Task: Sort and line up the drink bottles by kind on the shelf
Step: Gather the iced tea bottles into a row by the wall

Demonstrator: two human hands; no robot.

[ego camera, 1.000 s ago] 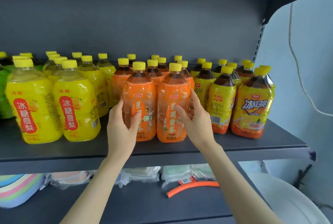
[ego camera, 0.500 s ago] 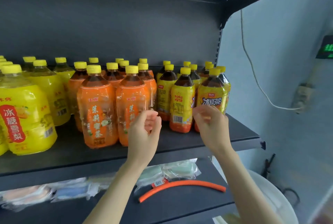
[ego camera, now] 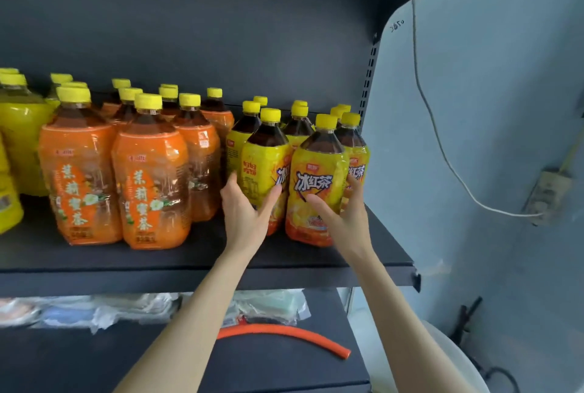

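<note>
On the dark shelf (ego camera: 189,255) the bottles stand in groups, all with yellow caps. Yellow pear-drink bottles (ego camera: 19,139) are at the left and orange-labelled tea bottles (ego camera: 148,181) in the middle. Yellow iced-tea bottles fill the right end. My left hand (ego camera: 245,218) grips the front left iced-tea bottle (ego camera: 264,158), thumb on its front and fingers round its left side. My right hand (ego camera: 347,222) grips the front right iced-tea bottle (ego camera: 316,171) low on its label. Both bottles stand upright on the shelf, close together.
The shelf ends just right of the iced-tea bottles at a perforated upright (ego camera: 368,83). Beyond it is a blue wall with a cable and a socket (ego camera: 550,196). The lower shelf holds plastic-wrapped packs (ego camera: 94,310) and an orange hose piece (ego camera: 284,332).
Both hands left the two front orange tea bottles, moved right and took hold of the two front iced-tea bottles. The view has turned right and come closer.
</note>
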